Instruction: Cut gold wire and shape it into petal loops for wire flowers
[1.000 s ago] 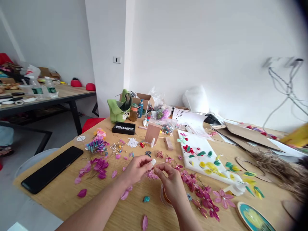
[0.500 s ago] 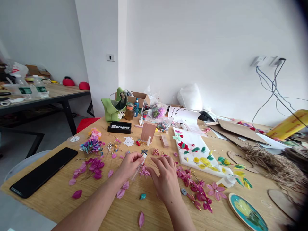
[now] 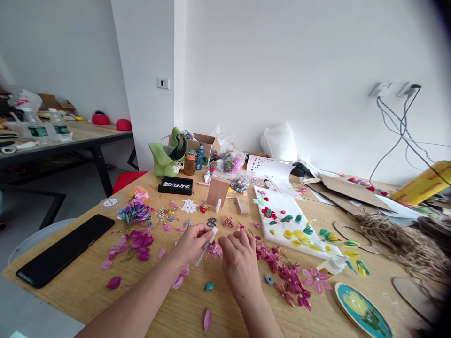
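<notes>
My left hand (image 3: 193, 245) is closed around a small clear tube with a white top (image 3: 201, 256); the white end points up and away from me. Just to its right, my right hand (image 3: 239, 259) is bent at the wrist with thumb and fingers pinched together. Whatever those fingers hold is hidden or too thin to name. Pink petal pieces (image 3: 214, 251) lie on the table between the hands. Beyond them are small dark scissors (image 3: 211, 222) and a red wire flower shape (image 3: 228, 221). A turquoise lump (image 3: 210, 286) rests nearer to me.
Magenta flowers (image 3: 291, 277) lie to the right, beside a white foam board (image 3: 278, 227) bearing coloured flowers. A long black case (image 3: 66, 249) and purple petal bunches (image 3: 141, 244) are on the left. Behind stand a wooden block (image 3: 217, 191), a black tray (image 3: 175, 191) and a green bag (image 3: 164, 162).
My right hand's fingers have gone from spread to pinched together, close to the white top. My left hand keeps the tube and has shifted only slightly.
</notes>
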